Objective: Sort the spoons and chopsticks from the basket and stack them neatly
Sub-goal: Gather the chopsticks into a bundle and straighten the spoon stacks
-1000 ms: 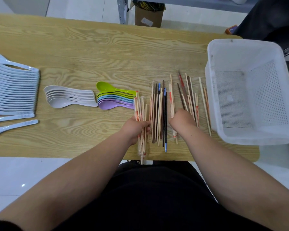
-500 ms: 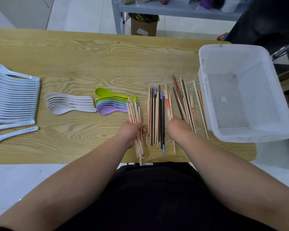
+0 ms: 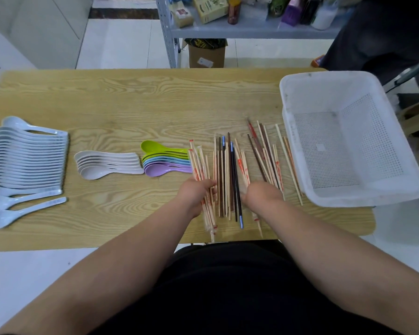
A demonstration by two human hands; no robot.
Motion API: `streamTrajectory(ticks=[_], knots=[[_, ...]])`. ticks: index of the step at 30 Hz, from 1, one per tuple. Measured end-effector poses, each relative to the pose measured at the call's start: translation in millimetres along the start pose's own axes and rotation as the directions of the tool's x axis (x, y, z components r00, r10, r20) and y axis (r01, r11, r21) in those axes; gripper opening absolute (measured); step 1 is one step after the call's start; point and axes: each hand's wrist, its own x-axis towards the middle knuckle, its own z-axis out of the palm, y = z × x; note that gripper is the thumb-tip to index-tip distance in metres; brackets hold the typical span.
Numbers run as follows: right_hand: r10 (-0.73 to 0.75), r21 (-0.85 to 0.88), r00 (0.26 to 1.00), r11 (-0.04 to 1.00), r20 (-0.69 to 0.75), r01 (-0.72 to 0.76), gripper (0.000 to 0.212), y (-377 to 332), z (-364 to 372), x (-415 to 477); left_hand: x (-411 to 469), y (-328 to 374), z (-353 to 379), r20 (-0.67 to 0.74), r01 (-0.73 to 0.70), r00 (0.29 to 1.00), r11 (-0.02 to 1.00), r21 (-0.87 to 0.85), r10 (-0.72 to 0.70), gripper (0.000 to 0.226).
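My left hand [image 3: 196, 192] is closed around a bundle of wrapped bamboo chopsticks [image 3: 199, 165] that fans away from me. To its right lies a row of mixed chopsticks [image 3: 226, 175], pale, brown and black with blue tips. My right hand [image 3: 261, 194] rests palm down on the near ends of a looser spread of chopsticks [image 3: 266, 151]; its fingers are hidden. Sorted spoons lie to the left: a coloured stack [image 3: 163, 159], a cream stack [image 3: 107, 163] and a long pale-blue row [image 3: 27, 155]. The white basket [image 3: 348, 199] at the right is empty.
Two loose pale-blue spoons [image 3: 22, 209] lie near the table's front left edge. The wooden table [image 3: 131, 102] ends just in front of my body. Beyond it stand a metal shelf [image 3: 247, 27] with bottles and a cardboard box [image 3: 206, 54] on the floor.
The view has tilted up and now shows the shelf. The bundle in my left hand has swung its far ends leftward, toward the coloured spoons. My right hand stays on the right spread.
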Motion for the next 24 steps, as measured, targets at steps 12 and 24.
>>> streamTrajectory(ticks=[12,24], knots=[[0.035,-0.026,0.996,0.999,0.085,-0.033,0.031,13.1,-4.4,-0.5,-10.9,4.8,18.0,-0.004,-0.03,1.0,0.999,0.026,0.03,0.02],[-0.155,-0.024,0.988,0.988,0.011,0.155,0.027,39.3,-1.4,6.7,-21.2,-7.9,53.4,-0.136,-0.022,0.991,0.999,-0.037,0.016,0.006]])
